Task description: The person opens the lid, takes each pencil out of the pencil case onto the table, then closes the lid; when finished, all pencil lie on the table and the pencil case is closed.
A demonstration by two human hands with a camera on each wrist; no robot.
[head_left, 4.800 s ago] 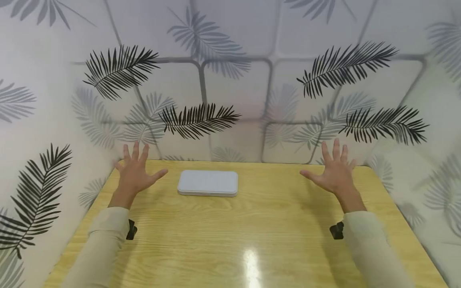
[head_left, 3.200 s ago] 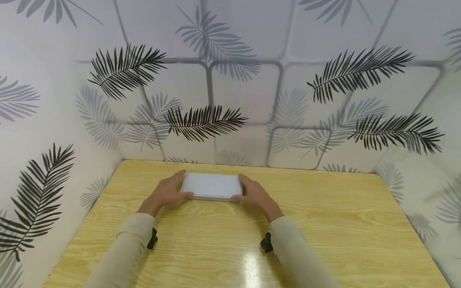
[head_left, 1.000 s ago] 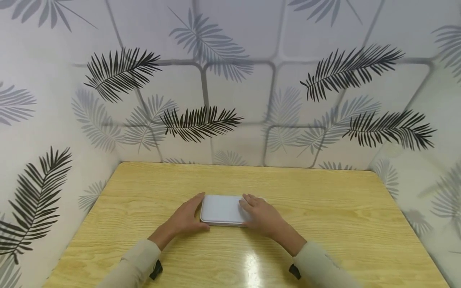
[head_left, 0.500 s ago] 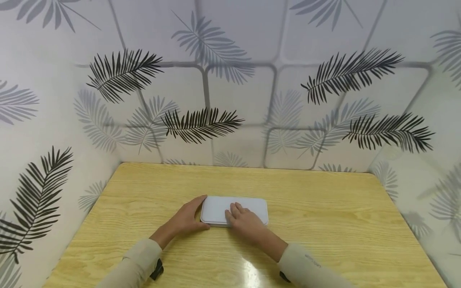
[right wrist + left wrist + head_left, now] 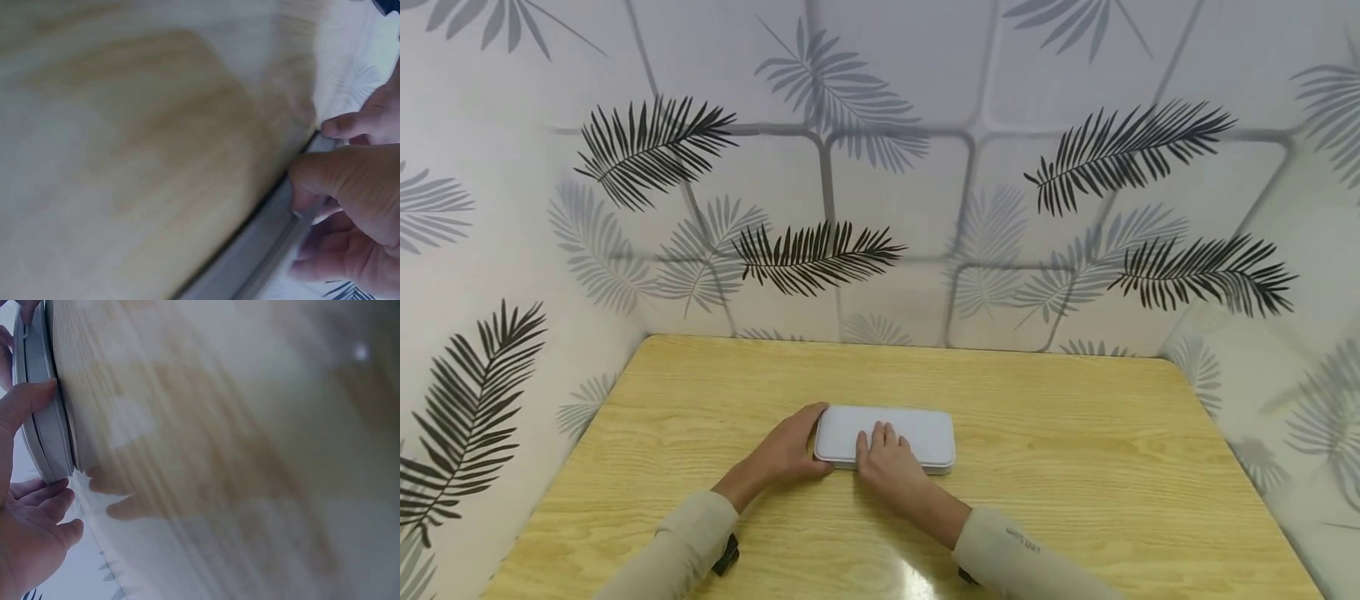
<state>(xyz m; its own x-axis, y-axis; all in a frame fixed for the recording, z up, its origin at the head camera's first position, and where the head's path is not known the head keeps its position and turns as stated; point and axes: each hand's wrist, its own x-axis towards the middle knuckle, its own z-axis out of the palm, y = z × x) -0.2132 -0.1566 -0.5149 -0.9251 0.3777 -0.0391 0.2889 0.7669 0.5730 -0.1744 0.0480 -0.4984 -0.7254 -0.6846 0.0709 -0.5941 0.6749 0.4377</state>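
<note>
A pale grey, flat zippered case [image 5: 921,435] lies on the wooden table. My left hand [image 5: 786,450] grips its left end, thumb along the front side and fingers round the end. My right hand [image 5: 893,477] is at the middle of the front edge, several fingers laid over the lid. In the left wrist view a small zipper pull [image 5: 25,332] shows right at the right hand's digits. From the right wrist view, the bent right thumb [image 5: 315,178] presses at the seam and appears to pinch the pull, which is mostly hidden.
The wooden table [image 5: 1060,450] extends on both sides of the case. Behind it is a pale wall covering [image 5: 895,200] with a leaf pattern. A dark wrist mount [image 5: 727,554] sits at the left cuff.
Both hands have come in from the sides and brought the case nearer and rightward. Lately the right hand has slid left from the right end to the front middle; the left hand has stayed.
</note>
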